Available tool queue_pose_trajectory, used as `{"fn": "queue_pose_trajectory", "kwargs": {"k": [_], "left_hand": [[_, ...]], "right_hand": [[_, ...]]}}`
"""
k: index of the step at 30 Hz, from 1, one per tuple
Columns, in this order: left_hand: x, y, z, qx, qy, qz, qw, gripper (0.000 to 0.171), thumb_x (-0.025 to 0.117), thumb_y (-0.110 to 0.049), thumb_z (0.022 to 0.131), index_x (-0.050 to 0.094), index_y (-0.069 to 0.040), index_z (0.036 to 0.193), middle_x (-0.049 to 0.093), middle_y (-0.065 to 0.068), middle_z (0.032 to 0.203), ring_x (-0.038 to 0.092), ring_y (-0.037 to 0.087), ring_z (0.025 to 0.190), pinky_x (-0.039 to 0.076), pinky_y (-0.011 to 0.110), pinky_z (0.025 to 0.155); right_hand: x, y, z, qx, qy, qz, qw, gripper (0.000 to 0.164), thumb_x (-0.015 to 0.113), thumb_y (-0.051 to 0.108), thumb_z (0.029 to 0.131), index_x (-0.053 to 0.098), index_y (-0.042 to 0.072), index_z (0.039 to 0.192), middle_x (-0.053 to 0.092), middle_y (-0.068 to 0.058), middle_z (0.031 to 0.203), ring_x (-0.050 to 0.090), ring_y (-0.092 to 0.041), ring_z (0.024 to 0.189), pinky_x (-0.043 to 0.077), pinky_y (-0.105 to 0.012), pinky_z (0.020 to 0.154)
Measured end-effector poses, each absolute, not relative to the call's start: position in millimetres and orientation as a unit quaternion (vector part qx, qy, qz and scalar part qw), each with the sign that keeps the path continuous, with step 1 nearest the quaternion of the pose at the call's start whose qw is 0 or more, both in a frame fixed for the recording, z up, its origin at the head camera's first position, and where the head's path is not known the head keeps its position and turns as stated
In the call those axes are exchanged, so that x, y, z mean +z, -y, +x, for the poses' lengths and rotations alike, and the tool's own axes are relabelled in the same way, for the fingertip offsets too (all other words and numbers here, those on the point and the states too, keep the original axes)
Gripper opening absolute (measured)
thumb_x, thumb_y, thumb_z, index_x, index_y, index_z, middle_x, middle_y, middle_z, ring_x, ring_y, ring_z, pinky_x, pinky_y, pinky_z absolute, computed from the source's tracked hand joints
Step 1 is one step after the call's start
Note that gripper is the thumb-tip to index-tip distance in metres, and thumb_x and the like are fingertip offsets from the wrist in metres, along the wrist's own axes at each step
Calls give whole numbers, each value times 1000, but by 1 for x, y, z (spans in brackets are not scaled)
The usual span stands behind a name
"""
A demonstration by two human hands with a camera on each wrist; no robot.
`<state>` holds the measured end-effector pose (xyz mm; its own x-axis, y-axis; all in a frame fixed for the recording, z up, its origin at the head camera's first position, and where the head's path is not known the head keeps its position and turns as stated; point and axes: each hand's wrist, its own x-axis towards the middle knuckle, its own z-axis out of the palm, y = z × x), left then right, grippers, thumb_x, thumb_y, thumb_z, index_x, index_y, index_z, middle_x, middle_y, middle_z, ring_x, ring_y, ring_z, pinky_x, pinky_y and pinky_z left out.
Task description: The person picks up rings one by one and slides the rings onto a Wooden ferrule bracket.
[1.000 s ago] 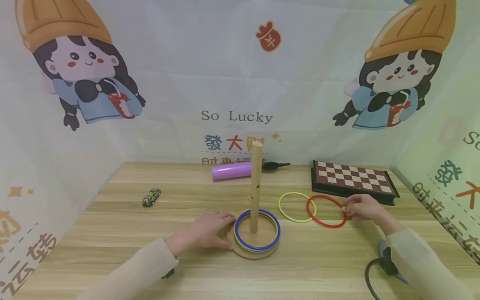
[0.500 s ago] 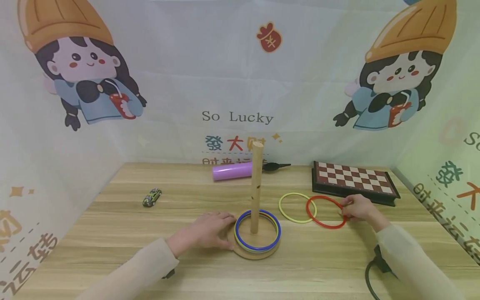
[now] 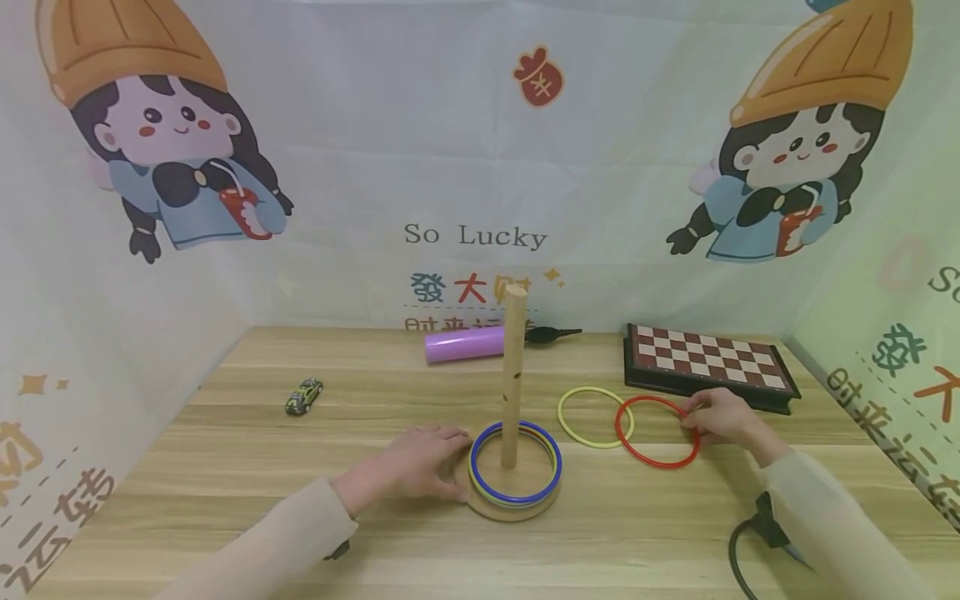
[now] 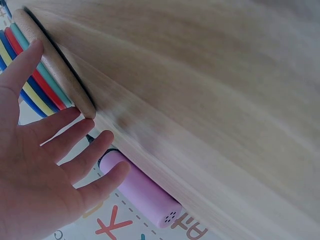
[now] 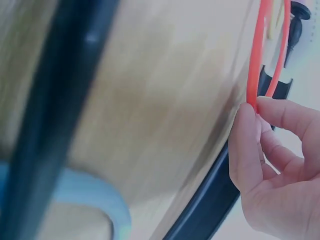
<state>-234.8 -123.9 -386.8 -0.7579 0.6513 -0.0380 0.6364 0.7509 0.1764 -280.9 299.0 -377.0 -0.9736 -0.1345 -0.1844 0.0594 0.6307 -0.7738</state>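
Observation:
A wooden ring-toss stand, its upright post point(image 3: 512, 375) rising from a round base point(image 3: 512, 513), stands mid-table. Stacked around the post are several rings, with a blue ring point(image 3: 476, 482) on top. My left hand point(image 3: 423, 462) rests at the base's left side; in the left wrist view its fingers are spread, thumb point(image 4: 34, 50) and fingertips at the base's edge. Farther right, my right hand point(image 3: 722, 415) pinches a red ring point(image 3: 660, 464) between thumb and fingers. The red ring is tilted, its far side overlapping a yellow ring point(image 3: 592, 445) on the table.
A checkered game board point(image 3: 708, 358) lies behind my right hand. At the back is a purple cylinder point(image 3: 465, 343) with a black nozzle point(image 3: 551, 335). A toy car point(image 3: 303, 397) sits at left. A dark cable point(image 3: 735, 554) loops near the right sleeve.
The red ring has shifted slightly right and toward me, its near edge lower in view, with the right hand's grip on it. The left hand and stand have stayed put.

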Motion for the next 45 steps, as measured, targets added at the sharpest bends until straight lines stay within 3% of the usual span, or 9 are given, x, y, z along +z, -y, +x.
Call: {"fn": "queue_pose_trajectory", "kwargs": {"k": [5,12,29,39,45], "left_hand": [[-387,124,-234,79,-934,344,49,74,62,-51,73,44,-3,127,43,14,128,40,32,114,31,52,92],[-387,124,-234,76,-934,345,46,75,63,-51,72,45,-3,126,43,13,128,40,31,114,32,50,92],[-386,123,-233,79,-934,344,46,74,63,-50,73,44,-2,126,43,14,128,39,32,115,30,51,93],[-384,123,-232,83,-933,346,44,73,63,-49,73,46,-2,125,44,14,127,40,32,114,31,50,93],[-384,123,-233,83,-934,345,47,74,63,-51,73,45,-2,126,44,14,128,40,32,114,31,52,92]], "right_hand": [[-368,-304,-278,-441,-888,-58,119,27,53,0,80,48,-16,101,56,-11,79,55,-17,60,52,-33,57],[-356,-308,-271,-462,-872,-92,131,31,47,0,83,42,-16,109,53,-19,90,58,-30,78,51,-39,66],[-336,-307,-263,-491,-850,-125,140,36,48,-5,82,38,-15,115,48,-19,88,54,-25,76,50,-42,71],[-324,-291,-260,-488,-848,-153,139,37,53,0,83,41,-10,117,47,-21,90,54,-24,78,48,-45,73],[-315,-280,-259,-503,-835,-167,145,38,55,2,83,42,-9,117,47,-19,90,54,-22,75,50,-41,70]]}}
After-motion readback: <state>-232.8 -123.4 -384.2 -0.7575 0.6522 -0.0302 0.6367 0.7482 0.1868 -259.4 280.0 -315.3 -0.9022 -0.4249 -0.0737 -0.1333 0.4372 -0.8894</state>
